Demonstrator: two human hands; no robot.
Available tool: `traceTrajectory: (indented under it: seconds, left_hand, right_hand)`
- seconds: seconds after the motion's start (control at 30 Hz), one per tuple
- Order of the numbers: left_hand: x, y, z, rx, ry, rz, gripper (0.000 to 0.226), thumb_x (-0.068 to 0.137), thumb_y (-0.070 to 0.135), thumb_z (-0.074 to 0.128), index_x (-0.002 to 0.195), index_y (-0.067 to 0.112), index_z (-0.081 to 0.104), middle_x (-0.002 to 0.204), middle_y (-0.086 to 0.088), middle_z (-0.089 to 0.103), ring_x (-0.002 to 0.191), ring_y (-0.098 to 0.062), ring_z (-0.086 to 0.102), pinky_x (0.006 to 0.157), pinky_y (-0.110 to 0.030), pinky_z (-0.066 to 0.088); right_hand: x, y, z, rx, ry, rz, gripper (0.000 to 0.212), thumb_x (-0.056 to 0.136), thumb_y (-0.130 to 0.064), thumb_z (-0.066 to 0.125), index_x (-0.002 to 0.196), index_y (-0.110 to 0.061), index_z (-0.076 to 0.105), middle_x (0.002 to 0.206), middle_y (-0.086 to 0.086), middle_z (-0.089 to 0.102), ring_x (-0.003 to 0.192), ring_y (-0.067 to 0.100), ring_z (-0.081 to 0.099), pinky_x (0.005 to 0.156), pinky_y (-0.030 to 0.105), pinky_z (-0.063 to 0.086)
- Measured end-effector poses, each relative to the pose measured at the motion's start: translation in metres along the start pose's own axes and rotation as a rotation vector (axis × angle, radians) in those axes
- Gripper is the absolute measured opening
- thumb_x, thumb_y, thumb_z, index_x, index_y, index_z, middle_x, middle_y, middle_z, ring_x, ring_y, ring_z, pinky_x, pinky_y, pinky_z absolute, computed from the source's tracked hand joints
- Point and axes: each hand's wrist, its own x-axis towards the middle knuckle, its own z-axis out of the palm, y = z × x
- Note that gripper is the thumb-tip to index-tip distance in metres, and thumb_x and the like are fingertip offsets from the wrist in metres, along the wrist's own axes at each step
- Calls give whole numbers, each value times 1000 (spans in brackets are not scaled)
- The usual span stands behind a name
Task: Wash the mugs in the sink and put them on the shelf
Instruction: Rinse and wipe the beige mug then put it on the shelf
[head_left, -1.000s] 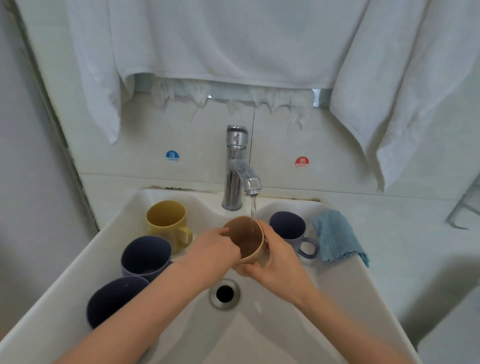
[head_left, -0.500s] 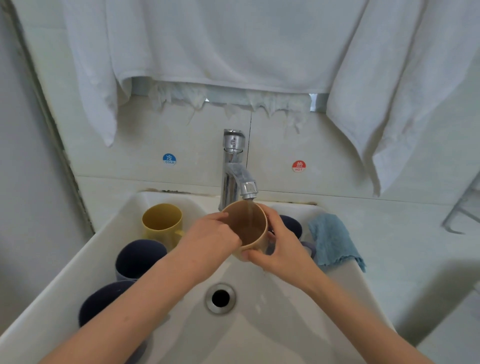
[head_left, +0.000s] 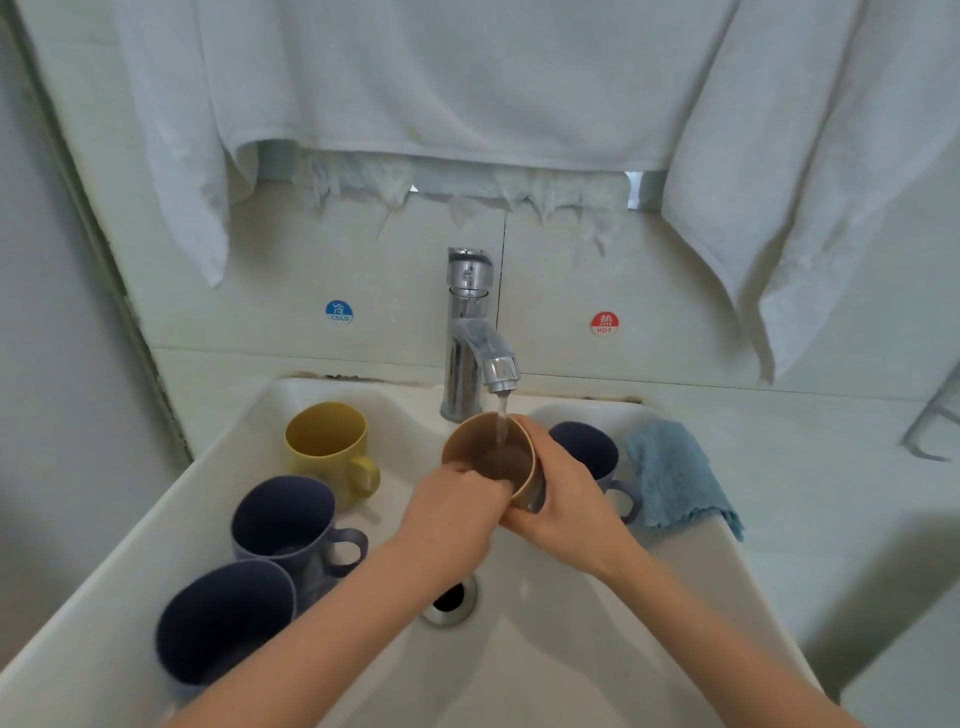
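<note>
A tan mug (head_left: 480, 444) is held under the running chrome tap (head_left: 475, 338), tilted toward me, with water streaming into it. My right hand (head_left: 563, 493) wraps round its right side. My left hand (head_left: 457, 514) grips its near rim, fingers curled over the edge. In the white sink (head_left: 597, 649) stand a yellow mug (head_left: 327, 447) at the back left, two dark blue mugs (head_left: 283, 519) (head_left: 223, 629) down the left side, and a purple mug (head_left: 587, 449) behind my right hand, partly hidden.
A blue cloth (head_left: 672, 478) lies over the sink's right rim. The drain (head_left: 449, 605) shows below my wrists. White towels (head_left: 467, 88) hang above the tap. A wire rack (head_left: 935, 421) edge shows at the far right.
Both hands have shifted on the tan mug under the stream; my left hand has moved down over the near rim. The mug tilts a little more toward me.
</note>
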Motion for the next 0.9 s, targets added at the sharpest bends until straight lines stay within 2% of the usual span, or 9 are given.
traceTrajectory:
  seconds: [0.07, 0.2, 0.27, 0.37, 0.47, 0.6, 0.73, 0.8, 0.9]
  left_hand:
    - [0, 5, 1, -123, 16, 6, 32, 85, 0, 43, 114, 14, 43, 106, -12, 61, 98, -30, 58, 75, -35, 43]
    - [11, -15, 7, 146, 49, 103, 39, 89, 6, 45, 127, 13, 48, 126, -8, 57, 129, -22, 42, 114, -28, 16]
    - [12, -17, 9, 224, 26, 74, 38, 93, 12, 44, 130, 13, 51, 134, -4, 53, 136, -18, 31, 115, -25, 4]
    - [6, -4, 13, -6, -76, 43, 29, 89, 9, 45, 118, 10, 50, 122, -11, 57, 120, -27, 47, 94, -30, 38]
    - [-3, -9, 10, -203, -91, 167, 27, 85, 5, 43, 111, 12, 43, 111, -12, 58, 104, -28, 53, 84, -34, 41]
    - [4, -25, 15, 190, 2, 170, 38, 94, 9, 38, 128, 19, 49, 132, -1, 54, 134, -15, 34, 114, -24, 1]
    - [1, -3, 13, -116, -99, 32, 27, 88, 7, 44, 113, 12, 53, 114, -9, 61, 113, -26, 53, 95, -32, 39]
    - [-4, 4, 9, -443, -140, 21, 24, 84, 6, 46, 107, 10, 48, 104, -9, 61, 95, -26, 57, 74, -32, 43]
    - [-3, -9, 13, -362, -123, 101, 37, 83, 3, 44, 118, 14, 45, 107, -9, 61, 97, -25, 54, 81, -33, 42]
  right_hand:
    - [-2, 0, 0, 3, 4, 6, 65, 72, -11, 76, 115, -44, 41, 108, -28, 55, 104, -11, 53, 85, 5, 39]
    - [-2, 5, -1, -1, -6, 27, 64, 69, -18, 79, 121, -35, 45, 111, -21, 59, 104, -4, 55, 87, 9, 41]
    - [-1, 6, 1, -9, -19, 23, 64, 69, -18, 80, 122, -30, 47, 111, -19, 59, 104, -4, 55, 88, 10, 41]
    - [-2, 7, 4, -28, -57, 20, 60, 71, -19, 79, 119, -31, 46, 110, -22, 57, 104, -7, 53, 87, 7, 41]
    - [-3, 10, 4, -32, -53, 22, 61, 70, -20, 78, 121, -30, 46, 111, -19, 58, 104, -6, 54, 88, 6, 40]
    - [-3, 11, 5, -61, -60, 27, 65, 69, -22, 79, 125, -26, 47, 115, -13, 59, 105, -2, 54, 89, 6, 38]
    - [-3, 13, 8, -57, -89, 31, 63, 70, -22, 78, 125, -25, 47, 116, -14, 59, 106, -2, 54, 89, 10, 41]
    - [-4, 15, 8, -57, -91, 38, 62, 71, -20, 77, 126, -24, 47, 115, -13, 59, 105, -2, 54, 89, 11, 42]
    - [-5, 15, 7, -46, -55, 39, 60, 69, -19, 78, 123, -22, 50, 113, -11, 60, 103, -1, 56, 88, 11, 43]
